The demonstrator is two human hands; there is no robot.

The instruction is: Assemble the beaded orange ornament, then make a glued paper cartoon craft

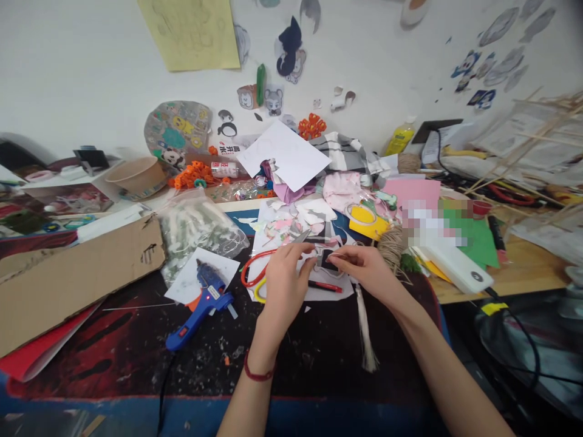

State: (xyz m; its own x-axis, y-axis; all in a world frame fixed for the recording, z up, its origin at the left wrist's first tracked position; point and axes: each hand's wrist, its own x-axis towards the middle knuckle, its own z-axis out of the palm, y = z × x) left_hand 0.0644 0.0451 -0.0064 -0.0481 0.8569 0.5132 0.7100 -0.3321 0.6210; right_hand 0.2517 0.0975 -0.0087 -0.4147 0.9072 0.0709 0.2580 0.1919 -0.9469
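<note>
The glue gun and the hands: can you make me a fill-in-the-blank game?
The glue gun is coloured ____.
The left hand has a bracelet around its ____.
Between the glue gun and the tassel, the right hand is nearer the ____.

Missing words: blue; wrist; tassel.

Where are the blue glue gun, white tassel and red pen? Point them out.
Blue glue gun [199,312], head view: upper handle.
White tassel [364,328], head view: middle of its strands.
Red pen [326,286], head view: barrel.
</note>
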